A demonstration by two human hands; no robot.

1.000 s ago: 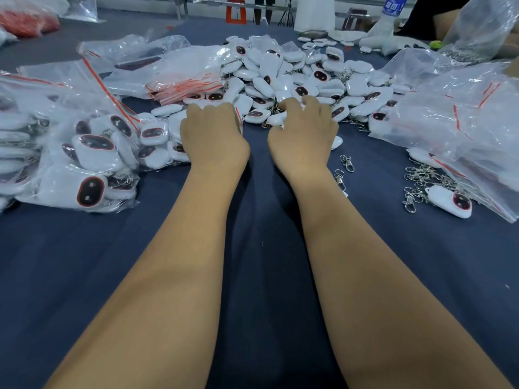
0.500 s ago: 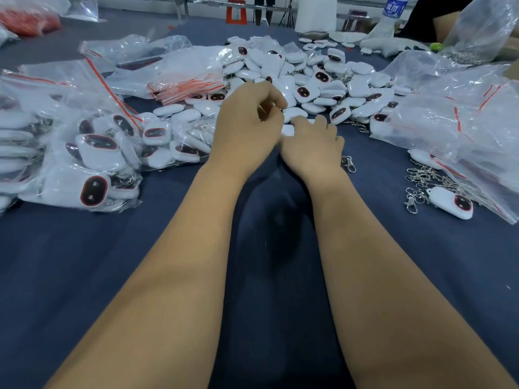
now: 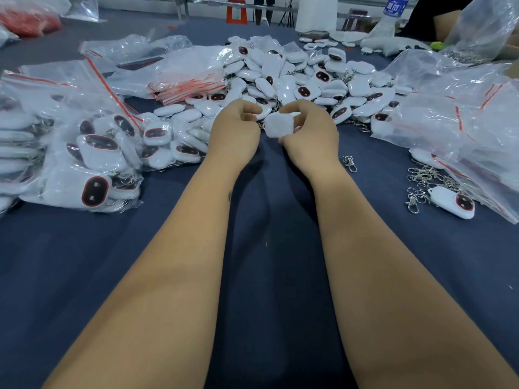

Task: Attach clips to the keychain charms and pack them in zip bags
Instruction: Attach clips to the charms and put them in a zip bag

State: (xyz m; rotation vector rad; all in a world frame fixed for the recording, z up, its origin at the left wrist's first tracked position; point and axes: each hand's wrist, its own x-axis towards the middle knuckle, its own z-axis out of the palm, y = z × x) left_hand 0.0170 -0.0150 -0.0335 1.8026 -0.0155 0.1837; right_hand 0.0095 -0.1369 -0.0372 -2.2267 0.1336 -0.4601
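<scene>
My right hand grips a white keychain charm with its plain back toward me, just above the dark blue cloth. My left hand is beside it with fingers curled, thumb and forefinger pinched near the charm's upper left corner; whatever it pinches is hidden. Behind both hands lies a big heap of loose white charms with dark oval faces. A single metal clip lies on the cloth right of my right wrist. More clips lie at the right beside one charm.
Filled zip bags of charms are stacked at the left. A stack of empty red-strip zip bags lies behind them. Large clear plastic bags cover the right side. A water bottle stands at the far edge.
My right hand has lifted a white charm out of the heap and drawn it toward me. My left hand moved from the bag edge to the charm's corner.
</scene>
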